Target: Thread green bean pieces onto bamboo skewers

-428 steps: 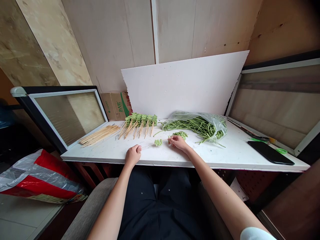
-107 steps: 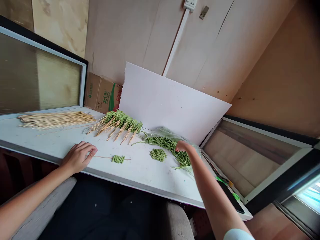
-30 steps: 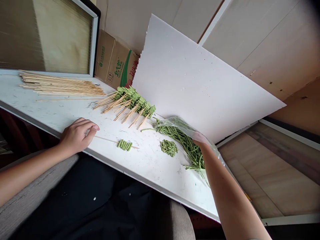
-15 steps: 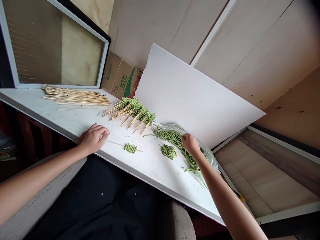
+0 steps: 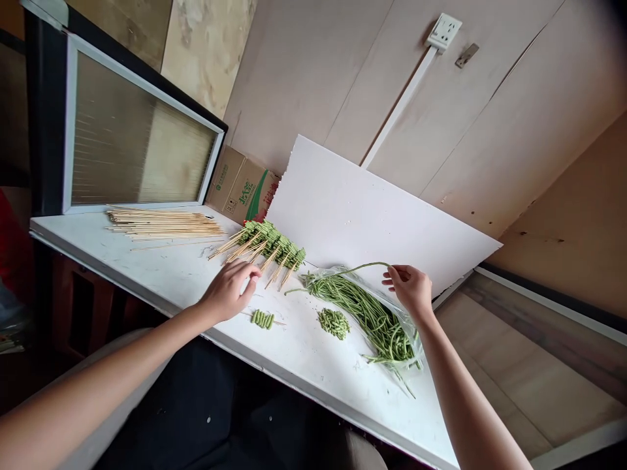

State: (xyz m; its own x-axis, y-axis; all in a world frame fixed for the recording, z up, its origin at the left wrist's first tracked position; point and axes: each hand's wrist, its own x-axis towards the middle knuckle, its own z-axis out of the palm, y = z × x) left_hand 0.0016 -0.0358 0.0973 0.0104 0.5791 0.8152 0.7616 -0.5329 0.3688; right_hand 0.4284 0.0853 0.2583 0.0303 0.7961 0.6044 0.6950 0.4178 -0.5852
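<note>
My right hand (image 5: 410, 287) pinches one end of a long green bean (image 5: 365, 266), which arches up from the heap of long beans (image 5: 362, 303) lying in a clear plastic bag. My left hand (image 5: 234, 288) is over the table with fingers loosely bent, a gap between thumb and forefinger, and nothing visible in it. Just below it a skewer threaded with short bean pieces (image 5: 263, 319) lies on the white table; the hand partly hides its stick. To the right of that skewer is a small pile of cut bean pieces (image 5: 334, 324).
Finished bean skewers (image 5: 274, 243) are stacked at the back, sticks pointing toward me. Bare bamboo skewers (image 5: 164, 224) lie at the left. A cardboard box (image 5: 240, 186) and a white board (image 5: 372, 209) stand behind. The table's front edge (image 5: 294, 376) runs before my lap.
My left hand has let go of the skewer and moved right and forward. My right hand has drawn one long bean out of the heap, up and to the right. The view has tilted upward.
</note>
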